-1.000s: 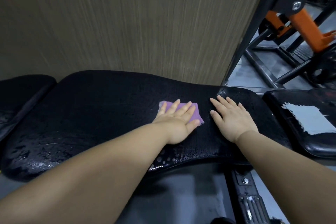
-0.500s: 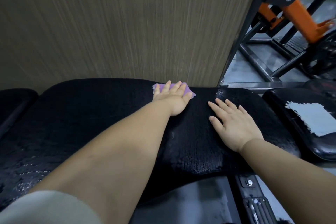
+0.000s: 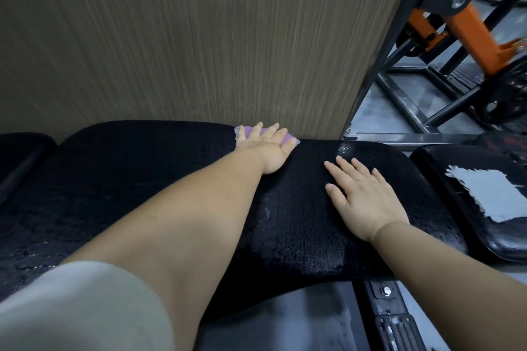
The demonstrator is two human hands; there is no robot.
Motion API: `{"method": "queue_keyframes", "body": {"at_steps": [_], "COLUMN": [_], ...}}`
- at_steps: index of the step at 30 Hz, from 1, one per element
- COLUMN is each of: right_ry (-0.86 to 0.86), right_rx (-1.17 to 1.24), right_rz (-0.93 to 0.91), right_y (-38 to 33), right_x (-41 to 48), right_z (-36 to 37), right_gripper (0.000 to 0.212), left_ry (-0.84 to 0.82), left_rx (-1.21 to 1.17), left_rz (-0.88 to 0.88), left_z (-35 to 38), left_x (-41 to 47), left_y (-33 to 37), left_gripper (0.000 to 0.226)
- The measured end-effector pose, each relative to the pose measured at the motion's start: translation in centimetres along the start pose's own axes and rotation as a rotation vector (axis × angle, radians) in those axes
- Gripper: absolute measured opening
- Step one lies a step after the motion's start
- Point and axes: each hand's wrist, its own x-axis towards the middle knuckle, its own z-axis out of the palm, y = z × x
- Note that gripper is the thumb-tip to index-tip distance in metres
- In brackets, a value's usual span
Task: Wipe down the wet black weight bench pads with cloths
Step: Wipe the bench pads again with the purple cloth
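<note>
A long black bench pad (image 3: 119, 179) spans the view, its surface beaded with water, most visibly near the front edge. My left hand (image 3: 266, 148) lies flat with straight fingers on a small purple cloth (image 3: 251, 131), pressing it against the pad's far edge by the wall. Only the cloth's corners show around the fingers. My right hand (image 3: 362, 194) rests flat on the pad's right part, fingers spread, holding nothing.
A second black pad (image 3: 445, 168) with a torn pale patch (image 3: 490, 196) sits to the right. A wood-grain wall (image 3: 199, 37) rises just behind the bench. Black and orange gym machine frames (image 3: 467, 28) stand at the upper right. Bench frame metal (image 3: 390, 308) shows below.
My left hand has slid the purple cloth away from me, from the pad's middle to its far edge. The right hand has stayed flat in nearly the same spot.
</note>
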Motion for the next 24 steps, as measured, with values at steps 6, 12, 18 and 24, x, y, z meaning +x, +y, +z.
{"method": "queue_keyframes", "body": {"at_steps": [6, 12, 18, 24], "right_ry": [-0.001, -0.025, -0.096, -0.067], "right_rx": [0.000, -0.003, 0.024, 0.046], "right_rz": [0.009, 0.042, 0.170, -0.027], "right_y": [0.1, -0.2, -2.0, -6.8], "right_x": [0.0, 0.0, -0.5, -2.3], "right_z": [0.0, -0.2, -0.6, -0.9], "right_gripper": [0.052, 0.052, 0.052, 0.052], "left_ry": [-0.058, -0.119, -0.160, -0.172], "left_rx": [-0.020, -0.007, -0.005, 0.008], "left_rz": [0.095, 0.147, 0.155, 0.159], "left_z": [1.3, 3.3, 4.9, 5.6], "left_x": [-6.2, -14.7, -21.0, -24.8], "left_y": [-0.9, -1.4, -1.7, -2.4], "left_gripper": [0.060, 0.061, 0.061, 0.062]}}
